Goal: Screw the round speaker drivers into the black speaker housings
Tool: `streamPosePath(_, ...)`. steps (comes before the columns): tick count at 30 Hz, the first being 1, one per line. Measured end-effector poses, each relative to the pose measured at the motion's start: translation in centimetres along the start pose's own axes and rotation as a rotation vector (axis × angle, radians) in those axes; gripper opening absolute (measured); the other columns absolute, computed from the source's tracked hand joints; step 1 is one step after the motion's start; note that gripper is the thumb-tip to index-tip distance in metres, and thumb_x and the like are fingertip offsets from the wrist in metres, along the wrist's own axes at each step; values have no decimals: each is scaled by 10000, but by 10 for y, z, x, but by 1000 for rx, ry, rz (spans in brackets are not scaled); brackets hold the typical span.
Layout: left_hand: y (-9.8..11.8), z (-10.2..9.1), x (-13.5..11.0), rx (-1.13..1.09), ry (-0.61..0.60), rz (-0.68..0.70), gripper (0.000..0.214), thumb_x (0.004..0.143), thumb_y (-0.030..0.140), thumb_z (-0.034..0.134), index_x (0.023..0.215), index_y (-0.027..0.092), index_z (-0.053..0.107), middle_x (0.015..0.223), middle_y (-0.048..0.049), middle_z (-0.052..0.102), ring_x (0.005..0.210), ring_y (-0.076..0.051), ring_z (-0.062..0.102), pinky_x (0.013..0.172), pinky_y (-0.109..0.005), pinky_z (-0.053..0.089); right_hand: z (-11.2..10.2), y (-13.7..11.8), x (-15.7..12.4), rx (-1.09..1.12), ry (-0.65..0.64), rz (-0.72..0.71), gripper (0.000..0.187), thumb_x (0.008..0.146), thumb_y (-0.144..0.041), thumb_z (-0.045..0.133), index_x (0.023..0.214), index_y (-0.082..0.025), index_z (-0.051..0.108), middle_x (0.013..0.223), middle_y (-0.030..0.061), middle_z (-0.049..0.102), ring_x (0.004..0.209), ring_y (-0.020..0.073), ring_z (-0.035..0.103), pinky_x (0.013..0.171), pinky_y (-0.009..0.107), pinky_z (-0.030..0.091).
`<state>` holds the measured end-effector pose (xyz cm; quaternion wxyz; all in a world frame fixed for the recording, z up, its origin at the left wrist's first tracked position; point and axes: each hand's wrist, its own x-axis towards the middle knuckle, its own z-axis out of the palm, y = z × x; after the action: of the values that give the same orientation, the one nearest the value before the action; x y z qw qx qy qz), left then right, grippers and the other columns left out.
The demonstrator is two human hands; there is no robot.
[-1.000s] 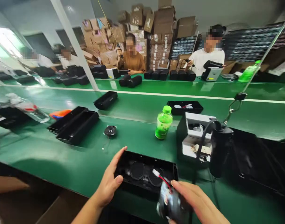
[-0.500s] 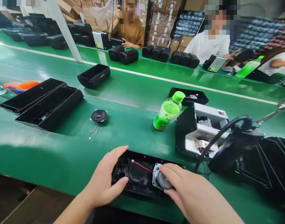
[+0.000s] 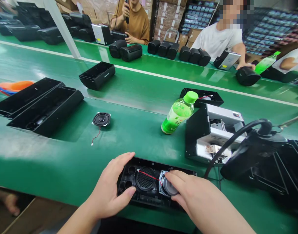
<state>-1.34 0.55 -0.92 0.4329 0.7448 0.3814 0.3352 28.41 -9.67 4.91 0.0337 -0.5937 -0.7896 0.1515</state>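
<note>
A black plastic speaker housing (image 3: 139,185) lies open on the green conveyor bench (image 3: 66,152), close to its near edge. My left hand (image 3: 108,185) grips its left end, with the fingers over the rim. My right hand (image 3: 188,190) presses on a round speaker driver (image 3: 169,187) sitting in the housing's right-hand recess. A red wire (image 3: 149,175) runs from that driver across a round mesh grille (image 3: 145,178). My right hand hides part of the driver.
A loose speaker driver (image 3: 101,119) with wires and two long black housings (image 3: 45,109) lie to the left. A green bottle (image 3: 178,112) and a metal machine (image 3: 212,133) stand ahead, with a black corded tool (image 3: 255,151) to the right. Co-workers (image 3: 217,35) sit across the far bench.
My right hand has lowered the driver from above the housing into its right-hand recess. The view has tilted down, and the red wire now lies across the grille.
</note>
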Motion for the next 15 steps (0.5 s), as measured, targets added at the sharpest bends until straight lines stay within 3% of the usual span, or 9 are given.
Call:
streamPosePath(4, 0, 0, -1, 18, 14, 13, 789, 817, 378, 823, 1578, 274, 647, 1545, -128, 634, 1437, -423, 600, 1257, -567, 465, 4, 1, -2, 5, -63, 33, 695, 806, -13, 805, 1424, -282, 635, 1409, 34, 709, 1068, 319, 786, 657, 440, 707)
streamPosePath(8, 2, 1, -2, 87, -5, 63, 761, 883, 387, 771, 1616, 265, 604, 1566, -136, 616, 1459, -410, 591, 1259, -559, 469, 8, 4, -2, 14, -29, -8, 712, 778, -12, 791, 1417, -287, 645, 1342, 19, 735, 1029, 295, 789, 683, 427, 721)
streamPosePath(11, 4, 0, -5, 72, -19, 44, 768, 917, 464, 784, 1633, 278, 578, 1589, -139, 595, 1489, -407, 567, 1287, -559, 443, 11, 8, -1, -46, 104, -101, 664, 801, -21, 663, 1427, -243, 657, 1292, 35, 758, 989, 266, 794, 748, 406, 736)
streamPosePath(13, 4, 0, -8, 56, -38, 58, 866, 938, 654, 757, 1679, 282, 505, 1630, -149, 551, 1511, -403, 548, 1295, -563, 436, 12, 13, -4, -130, 244, -175, 662, 818, -30, 531, 1444, -203, 659, 1297, 61, 764, 988, 257, 804, 740, 376, 733)
streamPosePath(15, 1, -3, -8, 58, -6, 93, 964, 965, 862, 568, 1720, 285, 404, 1640, -159, 533, 1481, -373, 585, 1222, -529, 518, 13, 19, -13, -151, 386, -264, 627, 879, -65, 478, 1460, -208, 665, 1317, 61, 766, 1002, 244, 812, 735, 326, 720)
